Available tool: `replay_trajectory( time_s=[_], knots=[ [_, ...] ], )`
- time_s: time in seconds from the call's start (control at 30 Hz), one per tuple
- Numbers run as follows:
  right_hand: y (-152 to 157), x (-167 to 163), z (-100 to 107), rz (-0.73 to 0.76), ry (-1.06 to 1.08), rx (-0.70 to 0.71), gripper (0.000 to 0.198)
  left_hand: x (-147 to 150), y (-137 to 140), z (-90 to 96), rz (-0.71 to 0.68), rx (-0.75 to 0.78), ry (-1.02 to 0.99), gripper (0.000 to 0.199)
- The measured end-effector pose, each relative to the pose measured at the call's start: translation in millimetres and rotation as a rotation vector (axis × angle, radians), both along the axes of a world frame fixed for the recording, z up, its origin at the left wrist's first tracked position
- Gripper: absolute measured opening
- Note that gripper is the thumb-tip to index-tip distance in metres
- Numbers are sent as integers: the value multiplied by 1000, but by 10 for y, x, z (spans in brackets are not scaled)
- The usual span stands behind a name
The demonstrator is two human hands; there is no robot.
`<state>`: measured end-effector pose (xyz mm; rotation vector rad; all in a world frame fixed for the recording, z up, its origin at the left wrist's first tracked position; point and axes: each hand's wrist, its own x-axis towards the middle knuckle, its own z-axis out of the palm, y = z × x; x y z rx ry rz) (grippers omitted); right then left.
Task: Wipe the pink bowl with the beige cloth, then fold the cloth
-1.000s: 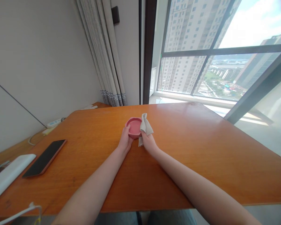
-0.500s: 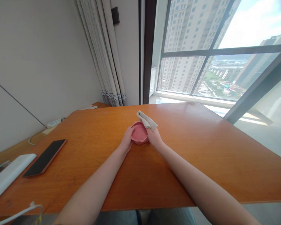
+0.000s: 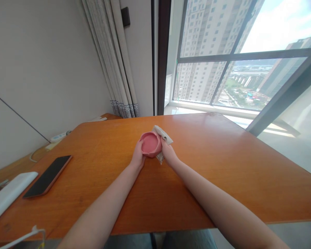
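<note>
A pink bowl with a wavy rim is held over the middle of the wooden table, its inside facing me. My left hand is closed on the bowl's left side, with the thumb near the rim. On the other side, my right hand grips a light beige cloth and presses it against the bowl's right outer wall. Part of the cloth hangs below that hand. The fingers behind the bowl and cloth are hidden.
On the wooden table, a dark phone lies at the left beside a white oblong device. A white cable crosses the near left corner. A power strip sits by the wall, and a window stands beyond the table.
The bowl has shifted slightly left and tilted more towards me. The cloth has gone from the right rim to behind the bowl's right outer side, with an end now showing below.
</note>
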<state>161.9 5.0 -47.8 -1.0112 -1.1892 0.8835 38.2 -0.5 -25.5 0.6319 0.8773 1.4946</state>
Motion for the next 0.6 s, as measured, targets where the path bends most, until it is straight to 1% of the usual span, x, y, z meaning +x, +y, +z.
replay_trajectory(
  time_s=[0.07, 0.1, 0.13, 0.2, 0.3, 0.43, 0.5, 0.53, 0.6],
  knots=[
    [-15, -62, -90, 9, 50, -189, 63, -28, 32, -42, 69, 40, 32, 20],
    [-32, -103, -121, 25, 61, -249, 62, -47, 50, -59, 101, 57, 42, 21],
    [-52, -145, -142, 42, 65, -269, 61, -66, 68, -72, 129, 73, 53, 21],
    [-84, -212, -153, 65, 80, -261, 56, -100, 97, -86, 150, 96, 82, 21],
    [-93, -212, -104, 83, 120, -266, 53, -116, 117, -87, 83, 89, 121, 21],
    [-60, -49, 54, -2, 144, -269, 56, -76, 101, -84, -42, 12, 134, 24],
    [-54, 28, 134, -49, 163, -283, 57, -51, 88, -95, -105, 28, 199, 28],
    [-57, 51, 165, -65, 173, -302, 57, -42, 83, -105, -120, 52, 241, 29],
    [-76, 57, 199, -83, 181, -339, 57, -33, 81, -131, -83, 99, 312, 27]
  ],
)
